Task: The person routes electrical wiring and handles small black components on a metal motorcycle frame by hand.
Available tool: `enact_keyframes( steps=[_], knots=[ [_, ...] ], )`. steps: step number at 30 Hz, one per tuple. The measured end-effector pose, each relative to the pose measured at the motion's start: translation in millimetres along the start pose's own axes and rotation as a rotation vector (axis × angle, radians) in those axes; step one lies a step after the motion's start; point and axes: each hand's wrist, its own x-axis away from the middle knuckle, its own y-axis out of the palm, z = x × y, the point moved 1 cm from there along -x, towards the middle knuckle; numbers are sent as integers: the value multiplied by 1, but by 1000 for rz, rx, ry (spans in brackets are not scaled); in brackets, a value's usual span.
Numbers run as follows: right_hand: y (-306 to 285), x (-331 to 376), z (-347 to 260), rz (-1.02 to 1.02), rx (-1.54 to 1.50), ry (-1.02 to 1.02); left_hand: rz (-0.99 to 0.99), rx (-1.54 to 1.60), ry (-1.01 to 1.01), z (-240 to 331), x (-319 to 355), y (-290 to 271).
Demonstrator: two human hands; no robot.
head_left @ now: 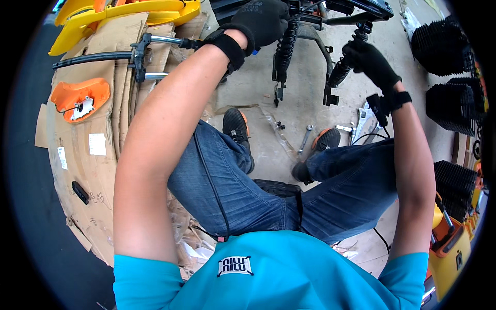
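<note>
Two black coil-spring shock absorbers hang from a dark metal vehicle frame [351,19] at the top of the view. My right hand [371,63], in a black glove, has its fingers closed around the right shock absorber [341,71], which tilts. My left hand [261,23], gloved too, is curled beside the upper end of the left shock absorber [284,54]. Its fingertips are partly hidden, and what they hold cannot be made out. Below the shocks, a wrench [305,139] lies on the floor between my feet.
Stacked cardboard [121,103] on the left carries an orange plastic part [80,99] and a black metal fork-like assembly [139,57]. Yellow panels [129,14] lie behind. More tools [366,121] are by my right foot. Black ribbed bins [449,108] line the right side.
</note>
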Motion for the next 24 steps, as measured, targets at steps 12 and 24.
enact_keyframes(
  steps=[12,24],
  knots=[
    [213,10,123,-67,238,-32,-21,156,-7,11,6,-39],
    [326,44,146,-162,547,132,222,184,120,-3,26,-71]
  ],
)
